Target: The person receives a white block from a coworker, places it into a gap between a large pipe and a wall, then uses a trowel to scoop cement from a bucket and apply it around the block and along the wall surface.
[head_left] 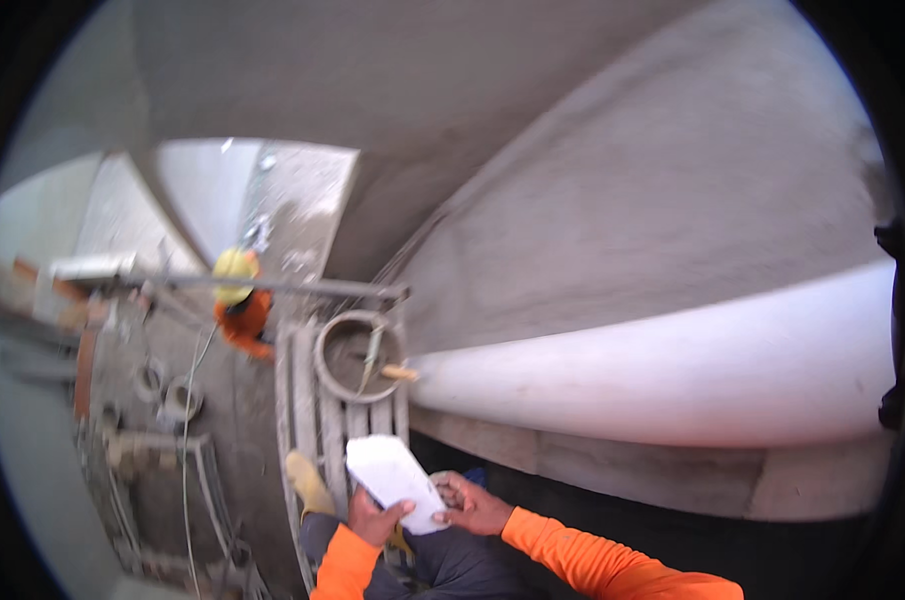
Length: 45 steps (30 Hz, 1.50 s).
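Head view: left hand (pixel 375 517) and right hand (pixel 476 504), fingers grasping white slab (pixel 391 470) near its lower end; even pressure should keep far end steady, short of bucket (pixel 321 362).

Operator: Visible Workwear

Upper body: long sleeves, bright orange. Right sleeve (pixel 593 555): shallow creases; plain surface, extending to the wrist. Left sleeve (pixel 346 566): same orange, partly cut off by the lower edge of the view. Left hand (pixel 372 519) and right hand (pixel 478 506): bare. Lower body: trousers (pixel 468 572), dark grey-blue. Footwear: boot (pixel 309 481), dull yellow, rounded toe; fine detail blurred.
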### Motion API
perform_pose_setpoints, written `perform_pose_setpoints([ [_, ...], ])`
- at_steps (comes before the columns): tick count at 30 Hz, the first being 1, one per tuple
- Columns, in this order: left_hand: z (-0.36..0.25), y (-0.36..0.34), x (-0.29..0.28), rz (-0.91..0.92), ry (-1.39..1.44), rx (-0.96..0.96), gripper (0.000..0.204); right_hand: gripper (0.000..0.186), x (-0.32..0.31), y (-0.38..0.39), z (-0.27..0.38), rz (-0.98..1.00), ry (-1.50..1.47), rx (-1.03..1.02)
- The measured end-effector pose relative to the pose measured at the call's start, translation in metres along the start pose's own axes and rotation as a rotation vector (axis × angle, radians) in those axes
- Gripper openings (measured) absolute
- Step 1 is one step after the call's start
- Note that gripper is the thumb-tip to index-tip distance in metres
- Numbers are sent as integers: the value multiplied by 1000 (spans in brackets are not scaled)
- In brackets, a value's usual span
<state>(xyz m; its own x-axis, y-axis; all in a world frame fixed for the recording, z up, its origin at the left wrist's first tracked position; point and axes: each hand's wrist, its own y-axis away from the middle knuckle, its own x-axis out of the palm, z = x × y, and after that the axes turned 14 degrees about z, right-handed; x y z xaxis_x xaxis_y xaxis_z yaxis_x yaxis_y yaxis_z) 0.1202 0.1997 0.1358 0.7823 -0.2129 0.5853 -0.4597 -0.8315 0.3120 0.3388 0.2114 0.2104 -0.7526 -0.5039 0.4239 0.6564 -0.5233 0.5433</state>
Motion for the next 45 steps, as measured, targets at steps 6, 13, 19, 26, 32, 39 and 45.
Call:
perform_pose_setpoints([
  [6,-168,-10,192,598,-105,152,78,70,87,184,159,-556,619,-231],
  [13,-317,-16,329,878,-810,670,95,54,167,382,298,-1183,919,-985],
  [19,-291,3,346,935,-688,363,82,54,191,577,420,-1968,1628,-950],
  [26,-253,9,305,856,-620,194,76,52,186,634,484,-1809,1748,-1061],
  [32,-247,0,288,809,-693,218,73,53,196,655,503,-1875,1825,-872],
  [39,-331,-15,385,906,-888,351,75,57,202,650,499,-1766,1803,-907],
  [45,-499,14,593,1049,-815,1327,79,55,202,653,498,-1778,1933,-859],
])
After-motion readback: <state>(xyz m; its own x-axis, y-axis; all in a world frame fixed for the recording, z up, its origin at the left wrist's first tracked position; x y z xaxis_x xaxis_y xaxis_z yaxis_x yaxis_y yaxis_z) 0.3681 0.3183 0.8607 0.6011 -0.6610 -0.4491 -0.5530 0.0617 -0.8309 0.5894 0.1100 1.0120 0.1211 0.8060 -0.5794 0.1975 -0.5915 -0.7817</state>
